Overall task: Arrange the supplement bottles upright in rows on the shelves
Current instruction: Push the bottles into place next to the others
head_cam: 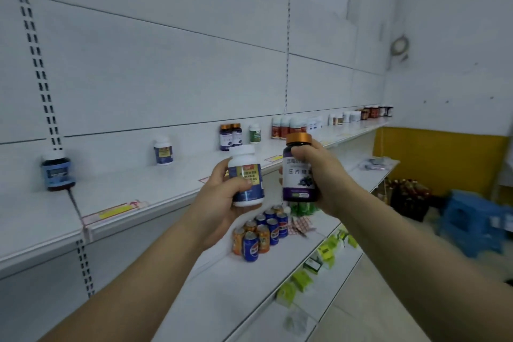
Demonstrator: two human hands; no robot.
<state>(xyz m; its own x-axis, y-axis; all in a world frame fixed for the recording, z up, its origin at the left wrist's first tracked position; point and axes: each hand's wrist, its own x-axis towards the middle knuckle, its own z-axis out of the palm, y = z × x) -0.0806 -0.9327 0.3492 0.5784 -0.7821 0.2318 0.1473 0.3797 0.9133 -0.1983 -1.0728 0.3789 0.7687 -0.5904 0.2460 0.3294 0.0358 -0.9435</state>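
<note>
My left hand grips a white supplement bottle with a white cap and a blue label, held upright in front of the top shelf. My right hand grips a dark bottle with an orange cap and a purple berry label, right beside the white one. On the shelf stand a matching white bottle, two dark orange-capped bottles, a green-labelled bottle and a group of red-labelled white bottles. More bottles line the far end.
A blue-lidded dark jar stands at the shelf's left. The lower shelf holds several soda cans; green packets lie on the shelf below. A blue plastic stool and a dark crate sit on the floor at right.
</note>
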